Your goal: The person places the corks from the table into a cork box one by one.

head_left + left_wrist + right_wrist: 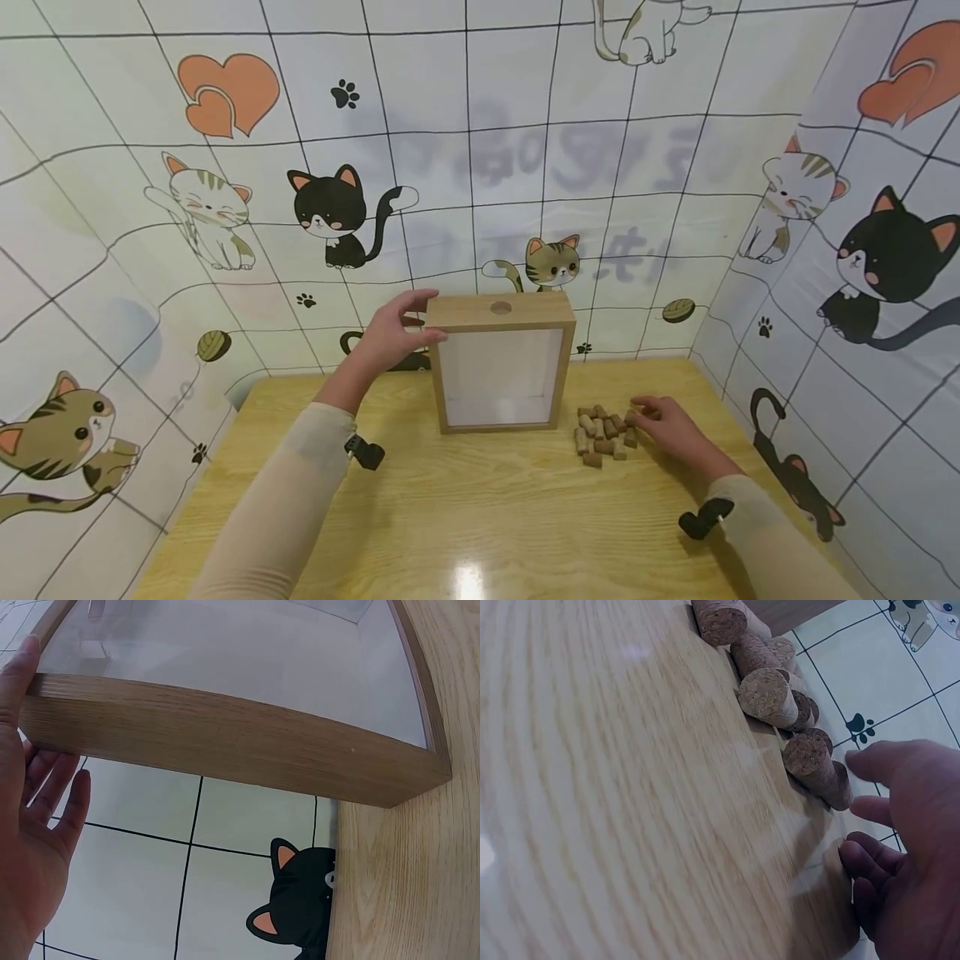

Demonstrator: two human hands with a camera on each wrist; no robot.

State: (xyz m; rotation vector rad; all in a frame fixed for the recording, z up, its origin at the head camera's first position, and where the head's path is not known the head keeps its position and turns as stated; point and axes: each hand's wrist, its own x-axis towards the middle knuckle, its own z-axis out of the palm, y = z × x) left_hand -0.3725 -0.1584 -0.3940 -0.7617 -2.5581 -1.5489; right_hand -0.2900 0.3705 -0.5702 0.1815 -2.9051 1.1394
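Observation:
A shallow wooden box frame (465, 312) with a clear front panel (498, 379) stands upright on the table, a round hole in its top. My left hand (386, 335) grips its upper left corner, thumb on the front edge and fingers behind. The left wrist view shows that thumb against the wooden side (225, 739). To the right of the box lie several wine corks (603, 447) in a loose pile. At the pile's right edge is my right hand (672, 429). In the right wrist view its fingers are loosely bent beside the nearest cork (810, 761), holding nothing visible.
The pale wooden table (450, 508) extends in front of the box and the corks. Behind it and at both sides hangs a white gridded sheet (510, 158) printed with cartoon cats. Each wrist carries a small black device (365, 452).

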